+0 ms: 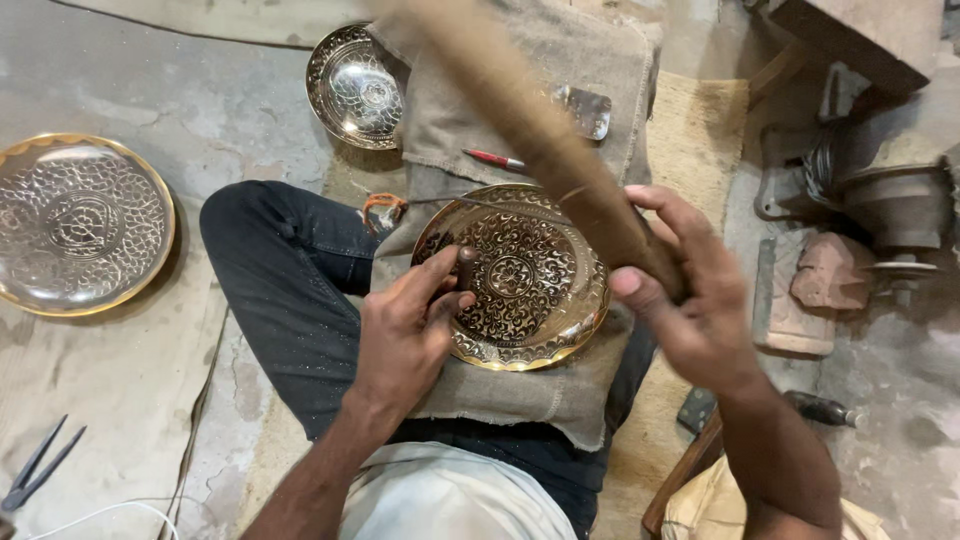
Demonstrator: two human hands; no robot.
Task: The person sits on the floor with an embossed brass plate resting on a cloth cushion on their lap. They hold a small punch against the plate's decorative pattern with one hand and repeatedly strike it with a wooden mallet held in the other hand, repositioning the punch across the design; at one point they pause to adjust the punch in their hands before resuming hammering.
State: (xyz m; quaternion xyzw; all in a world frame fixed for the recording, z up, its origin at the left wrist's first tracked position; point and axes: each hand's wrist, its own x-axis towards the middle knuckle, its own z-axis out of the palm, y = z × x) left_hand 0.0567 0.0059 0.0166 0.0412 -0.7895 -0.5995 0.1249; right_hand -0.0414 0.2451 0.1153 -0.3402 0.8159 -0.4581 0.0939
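An engraved brass plate (525,285) rests on a burlap cloth (520,390) over my lap. My left hand (410,335) pinches a small dark chisel (466,265) upright against the plate's left part. My right hand (690,290) grips a long wooden mallet handle (540,130), blurred, raised diagonally above the plate toward the upper left.
A large engraved plate (80,225) lies on the floor at left and a smaller one (355,85) at top. A red pen (495,158) and a metal piece (588,110) lie on the cloth. Dividers (35,470) lie bottom left. Blocks and metal tools (880,200) crowd the right.
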